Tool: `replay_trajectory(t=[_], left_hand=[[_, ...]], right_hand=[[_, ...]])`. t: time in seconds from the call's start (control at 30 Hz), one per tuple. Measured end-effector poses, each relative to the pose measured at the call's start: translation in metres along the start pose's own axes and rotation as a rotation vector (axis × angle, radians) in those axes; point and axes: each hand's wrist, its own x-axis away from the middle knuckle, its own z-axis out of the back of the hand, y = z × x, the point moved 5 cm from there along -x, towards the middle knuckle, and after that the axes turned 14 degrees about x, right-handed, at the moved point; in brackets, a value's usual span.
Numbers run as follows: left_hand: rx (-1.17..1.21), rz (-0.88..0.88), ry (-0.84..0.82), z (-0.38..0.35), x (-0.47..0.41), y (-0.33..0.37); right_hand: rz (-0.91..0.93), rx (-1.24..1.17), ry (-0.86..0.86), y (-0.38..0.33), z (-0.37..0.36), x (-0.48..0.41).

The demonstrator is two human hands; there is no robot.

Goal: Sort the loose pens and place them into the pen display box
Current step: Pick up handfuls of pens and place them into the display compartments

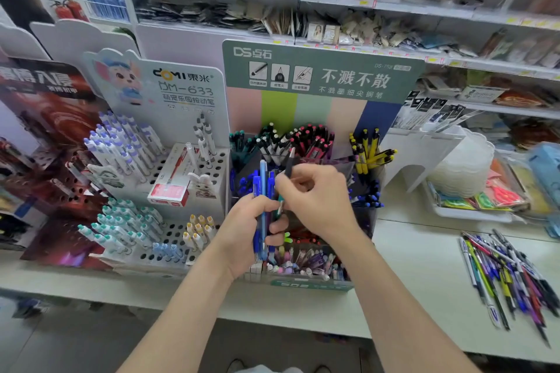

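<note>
The pen display box [315, 284] stands in the middle of the shelf under a green header card, its compartments holding teal, black, red, yellow and blue pens. My left hand [247, 230] grips a bundle of blue pens [263, 191] upright in front of the box. My right hand [315, 200] pinches one dark pen [289, 165] beside that bundle, its tip pointing up. A pile of loose pens [509, 275] in mixed colours lies on the shelf at the right.
A white display [181, 136] with white-and-purple and teal pens and a red box [169, 188] stands left of the box. A red-black display [45, 142] is at the far left. A white tray [472, 209] with packets sits at the right. Stocked shelves rise behind.
</note>
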Motion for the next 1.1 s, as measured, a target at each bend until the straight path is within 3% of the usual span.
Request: replay_trajectory(t=[0.07, 0.13, 0.2, 0.27, 0.37, 0.63, 0.7, 0.83, 0.93, 1.1], left_hand=[[-0.003, 0.031, -0.013, -0.001, 0.002, -0.004], [-0.004, 0.035, 0.014, 0.0, 0.003, -0.006], [-0.088, -0.001, 0.091, 0.004, 0.002, -0.005], [-0.158, -0.075, 0.159, 0.009, 0.002, 0.0], [-0.168, -0.15, 0.229, 0.016, 0.002, 0.008], [0.024, -0.175, 0.213, 0.02, 0.008, 0.02], [0.087, -0.167, 0.218, 0.024, 0.008, 0.022], [0.137, -0.155, 0.223, 0.028, 0.007, 0.025], [0.17, -0.125, 0.196, 0.031, 0.006, 0.026], [0.181, -0.104, 0.17, 0.034, 0.006, 0.029]], right_hand=[[-0.04, -0.178, -0.03, 0.004, -0.006, 0.014], [-0.104, -0.429, 0.1, 0.008, -0.003, 0.018], [-0.094, -0.469, 0.238, 0.009, 0.008, 0.017], [-0.003, -0.288, 0.254, 0.006, 0.016, 0.011], [0.102, 0.181, 0.181, -0.007, 0.018, -0.007], [0.384, 0.58, 0.184, -0.071, 0.009, -0.078], [0.437, 0.612, 0.073, -0.078, -0.001, -0.094], [0.394, 0.386, -0.096, -0.078, -0.016, -0.108], [0.381, 0.335, -0.011, -0.07, -0.025, -0.107], [0.489, 0.645, 0.21, -0.058, -0.042, -0.101]])
